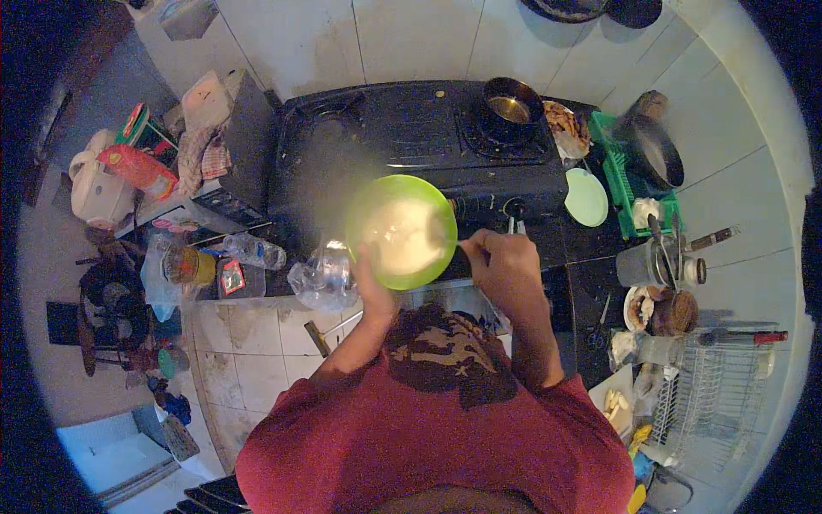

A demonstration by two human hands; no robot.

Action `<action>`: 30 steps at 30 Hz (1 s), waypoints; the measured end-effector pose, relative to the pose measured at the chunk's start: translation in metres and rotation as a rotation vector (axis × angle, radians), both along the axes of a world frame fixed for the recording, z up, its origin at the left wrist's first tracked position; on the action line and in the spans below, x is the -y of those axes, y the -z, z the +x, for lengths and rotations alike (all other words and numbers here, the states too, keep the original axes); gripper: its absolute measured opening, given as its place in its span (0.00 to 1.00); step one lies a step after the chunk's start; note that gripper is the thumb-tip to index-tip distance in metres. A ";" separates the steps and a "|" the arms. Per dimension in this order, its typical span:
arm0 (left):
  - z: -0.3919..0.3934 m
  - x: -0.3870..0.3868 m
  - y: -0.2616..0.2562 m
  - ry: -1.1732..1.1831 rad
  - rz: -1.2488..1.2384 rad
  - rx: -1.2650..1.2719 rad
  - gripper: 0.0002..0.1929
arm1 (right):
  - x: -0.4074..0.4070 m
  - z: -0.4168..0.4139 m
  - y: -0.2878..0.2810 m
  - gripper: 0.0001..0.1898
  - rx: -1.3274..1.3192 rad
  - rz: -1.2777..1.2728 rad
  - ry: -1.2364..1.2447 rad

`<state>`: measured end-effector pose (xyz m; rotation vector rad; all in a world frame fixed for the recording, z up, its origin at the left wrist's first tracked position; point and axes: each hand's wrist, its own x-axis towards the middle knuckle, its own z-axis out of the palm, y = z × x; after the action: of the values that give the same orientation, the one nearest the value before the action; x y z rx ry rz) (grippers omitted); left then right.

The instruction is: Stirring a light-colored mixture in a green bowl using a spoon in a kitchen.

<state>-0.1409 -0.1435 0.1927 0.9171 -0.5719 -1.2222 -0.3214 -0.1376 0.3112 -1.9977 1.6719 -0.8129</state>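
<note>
A lime-green bowl (403, 283) holds a pale cream-coloured batter-like mixture (399, 241). My left hand (376, 289) grips its lower left side, with the thumb over the rim. The bowl is in front of my body, at the front edge of the black gas stove (411, 132). My right hand (507, 263) is closed on the thin handle of a utensil (439, 230) that reaches over the bowl's right rim. The utensil's head is blurred in the mixture, so I cannot tell its exact kind.
A dark pot (514, 109) with some liquid sits on the right burner. Right of the stove are a pale green plate (585, 198), a green rack (620, 186) and scissors (598, 331). Leftward lie a clear plastic bottle (253, 250), a crumpled plastic bag (321, 283) and a jar (186, 265).
</note>
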 end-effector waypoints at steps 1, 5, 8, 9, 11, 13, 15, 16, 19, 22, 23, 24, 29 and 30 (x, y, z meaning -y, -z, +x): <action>-0.001 0.000 0.002 0.002 -0.001 -0.001 0.25 | 0.003 0.002 0.004 0.09 -0.029 -0.025 0.082; -0.009 -0.001 0.012 0.054 0.016 -0.029 0.25 | 0.002 0.019 0.011 0.09 -0.166 -0.022 0.144; -0.003 0.000 0.025 0.095 0.020 -0.128 0.24 | -0.002 0.017 0.009 0.07 -0.173 0.048 -0.032; -0.002 0.001 0.021 0.128 0.005 -0.151 0.24 | -0.001 0.010 0.010 0.07 -0.172 0.050 -0.032; -0.003 0.001 0.012 0.066 0.027 -0.114 0.25 | 0.002 -0.007 0.012 0.07 -0.037 0.049 -0.102; -0.002 0.001 0.013 0.001 0.050 -0.075 0.25 | 0.002 -0.005 -0.001 0.07 -0.056 0.053 0.014; 0.000 0.003 0.035 0.044 0.025 0.033 0.26 | 0.005 -0.003 0.000 0.08 -0.077 0.055 0.132; -0.003 0.003 0.026 0.046 0.025 0.034 0.26 | 0.010 -0.002 0.012 0.08 -0.070 -0.048 0.128; -0.009 0.001 0.018 0.091 -0.003 -0.108 0.26 | 0.008 0.011 0.021 0.07 -0.076 -0.137 0.085; -0.005 0.004 0.024 0.082 -0.043 0.000 0.26 | 0.005 0.009 0.020 0.07 -0.046 -0.050 -0.025; -0.003 0.003 0.017 0.087 -0.036 -0.024 0.25 | 0.005 0.005 0.018 0.07 -0.002 0.020 -0.099; -0.002 0.003 0.007 0.089 -0.029 -0.048 0.25 | 0.004 0.000 0.013 0.07 -0.002 0.020 -0.099; -0.001 0.001 0.024 0.064 0.052 -0.055 0.25 | 0.010 -0.003 -0.004 0.10 -0.068 0.040 0.156; -0.002 0.001 0.034 0.070 0.086 -0.074 0.25 | 0.010 0.000 0.002 0.10 -0.070 0.038 0.154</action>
<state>-0.1429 -0.1447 0.1584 0.9259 -0.4995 -1.3468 -0.3219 -0.1475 0.3089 -1.9098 1.8858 -0.7649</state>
